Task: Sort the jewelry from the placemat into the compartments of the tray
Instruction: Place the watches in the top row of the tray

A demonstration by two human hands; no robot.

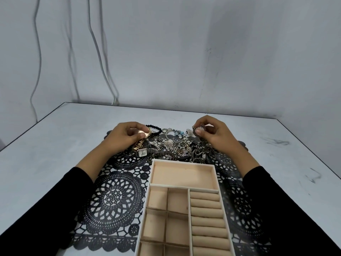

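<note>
A heap of mixed jewelry (177,145) lies on the far part of the black lace placemat (114,196). My left hand (125,136) grips a rose-gold watch (144,134) at the heap's left edge, its band trailing down. My right hand (212,132) pinches a small dark round piece (199,128) just above the heap's right side. The beige tray (154,175) stands in front of the heap, with a large far compartment, several small square ones and a ring-roll section, all without jewelry.
A square-faced watch (142,152) lies beside the tray's far left corner. A black bead bracelet (156,129) sits at the heap's back. The grey table (55,145) ends at a wall with hanging cables (103,71).
</note>
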